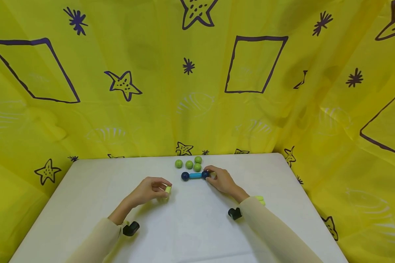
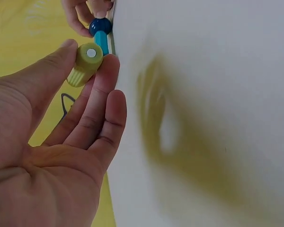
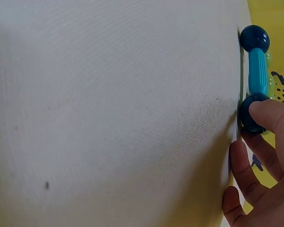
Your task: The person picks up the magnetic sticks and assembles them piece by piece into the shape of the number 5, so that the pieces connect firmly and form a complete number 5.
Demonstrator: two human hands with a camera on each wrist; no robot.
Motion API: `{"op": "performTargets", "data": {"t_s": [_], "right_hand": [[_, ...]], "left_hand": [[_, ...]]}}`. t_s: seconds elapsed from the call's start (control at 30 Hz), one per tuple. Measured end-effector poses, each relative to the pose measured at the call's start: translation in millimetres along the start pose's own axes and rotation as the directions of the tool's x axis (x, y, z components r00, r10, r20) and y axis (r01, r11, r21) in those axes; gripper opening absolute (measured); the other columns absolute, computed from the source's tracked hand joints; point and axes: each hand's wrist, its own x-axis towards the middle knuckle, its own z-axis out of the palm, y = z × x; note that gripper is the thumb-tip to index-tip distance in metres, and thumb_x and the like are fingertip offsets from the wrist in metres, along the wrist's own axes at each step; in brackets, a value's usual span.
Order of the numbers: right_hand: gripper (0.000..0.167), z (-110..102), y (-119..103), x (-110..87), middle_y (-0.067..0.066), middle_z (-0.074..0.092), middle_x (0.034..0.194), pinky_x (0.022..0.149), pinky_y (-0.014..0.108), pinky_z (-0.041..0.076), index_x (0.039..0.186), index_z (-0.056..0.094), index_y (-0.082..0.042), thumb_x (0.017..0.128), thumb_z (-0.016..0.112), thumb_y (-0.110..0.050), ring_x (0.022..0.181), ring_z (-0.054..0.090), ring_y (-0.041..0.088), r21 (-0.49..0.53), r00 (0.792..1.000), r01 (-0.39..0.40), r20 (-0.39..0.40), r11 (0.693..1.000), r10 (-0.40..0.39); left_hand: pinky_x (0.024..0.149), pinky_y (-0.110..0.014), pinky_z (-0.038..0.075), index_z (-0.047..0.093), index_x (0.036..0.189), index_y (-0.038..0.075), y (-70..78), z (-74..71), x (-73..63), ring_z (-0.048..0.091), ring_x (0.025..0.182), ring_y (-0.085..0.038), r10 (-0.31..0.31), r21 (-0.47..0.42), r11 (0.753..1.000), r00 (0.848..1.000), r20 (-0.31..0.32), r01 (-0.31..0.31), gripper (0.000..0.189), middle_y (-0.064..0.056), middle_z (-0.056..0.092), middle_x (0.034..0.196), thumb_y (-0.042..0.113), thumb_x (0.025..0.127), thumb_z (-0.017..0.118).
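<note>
The left hand (image 1: 149, 190) pinches a yellow rod (image 1: 168, 189), visible end bare. The right hand (image 1: 222, 179), fingers bent, grips a navy ball (image 1: 204, 175) already joined by a blue rod (image 1: 195, 175) to a second ball (image 1: 185, 176); four green balls (image 1: 189, 164) lie loose beyond its fingertips.

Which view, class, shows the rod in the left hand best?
The left wrist view: the yellow rod is large there, held by the left hand, its round end plainly visible. The head view shows it small, in that hand's grip; the right wrist view does not show it.
</note>
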Motion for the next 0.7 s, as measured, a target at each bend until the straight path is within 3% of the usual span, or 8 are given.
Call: {"op": "performTargets", "data": {"t_s": [0.33, 0.7], "right_hand": [[0.034, 0.7, 0.6, -0.5, 0.007, 0.071, 0.124, 0.063, 0.027, 0.043, 0.130, 0.066, -0.015, 0.096, 0.071, -0.011, 0.066, 0.050, 0.013, 0.005, 1.000, -0.007, 0.003, 1.000, 0.007], [0.035, 0.4, 0.9, 0.8, 0.006, 0.070, 0.124, 0.064, 0.027, 0.043, 0.131, 0.065, -0.015, 0.097, 0.071, -0.013, 0.066, 0.051, 0.013, -0.007, 1.000, -0.007, 0.009, 1.000, 0.008]], "left_hand": [[0.073, -0.032, 0.058, 0.073, 0.119, 0.001, 5.0, 23.7, 28.8, 0.071, 0.087, -0.020, -0.091, -0.092, 0.992, 0.996, -0.020, 0.089, 0.032, -0.010, 0.073, 0.104, 0.009, 0.089, 0.081], [0.066, -0.034, 0.060, 0.075, 0.115, 0.003, 7.1, 40.9, 47.1, 0.066, 0.070, -0.020, -0.190, -0.116, 0.976, 0.981, -0.045, 0.184, 0.030, -0.008, 0.071, 0.096, 0.011, 0.087, 0.083]]}}
